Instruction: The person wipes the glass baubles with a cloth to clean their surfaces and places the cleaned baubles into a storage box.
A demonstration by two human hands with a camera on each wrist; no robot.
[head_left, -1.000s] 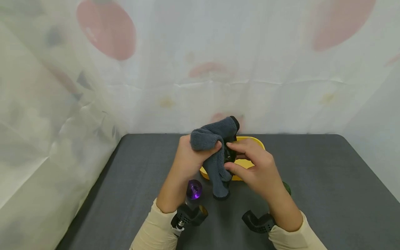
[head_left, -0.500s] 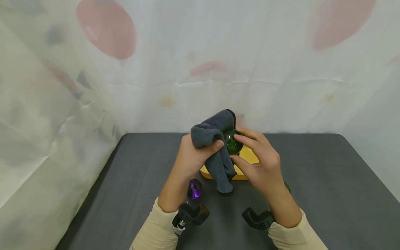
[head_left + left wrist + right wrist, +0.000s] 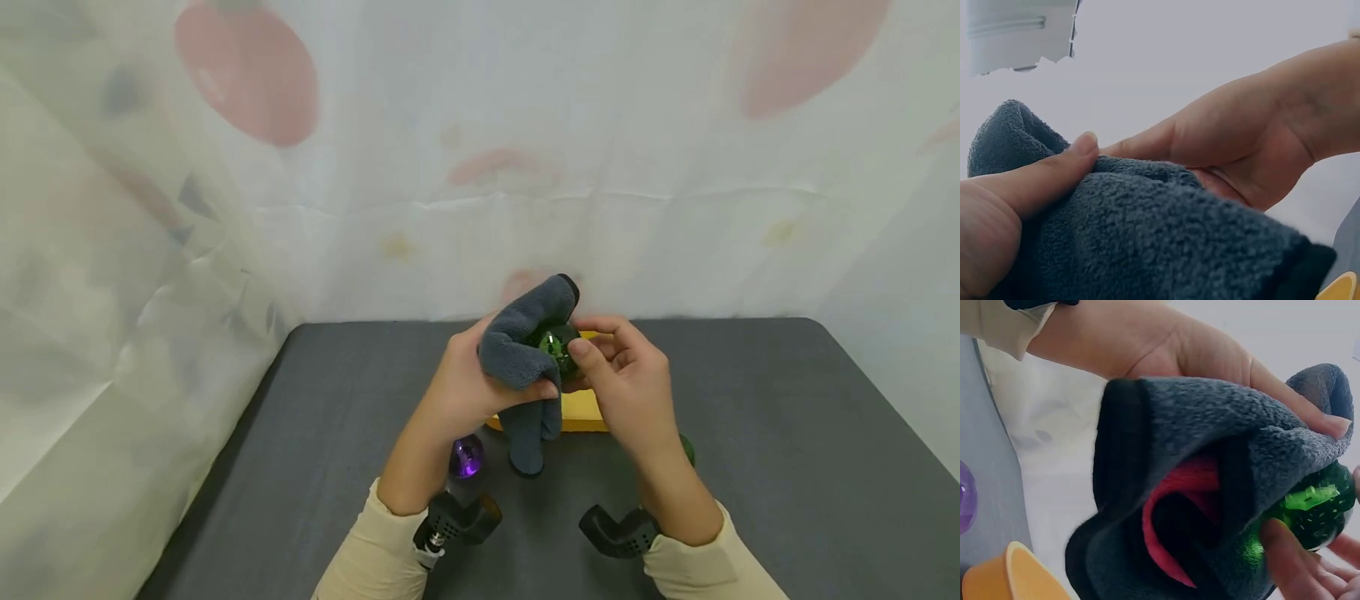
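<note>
You are working over a dark grey flat worktop (image 3: 750, 433), with a thin white curtain with red spots (image 3: 420, 150) hanging behind it. A shallow yellow plastic tray (image 3: 581, 412) sits on the worktop under your hands. Your left hand (image 3: 465, 392) has its thumb and fingers curled round a soft grey fluffy cloth (image 3: 525, 358), and the loose end hangs down to the worktop. Your right hand (image 3: 626, 387) pinches a shiny green glass ball (image 3: 557, 343) with its fingertips, up in the air, pressed into the cloth above the tray.

The ball is smooth, so I think it could slip from your fingertips if you rub hard. It could then roll away or bump the small purple shiny ball (image 3: 467, 457) near your left wrist.

The right wrist view shows a pink-red inside of the cloth (image 3: 1179, 506), which the head view hides. The left wrist view shows only cloth and both hands; the green ball is hidden there, perhaps behind the cloth.
</note>
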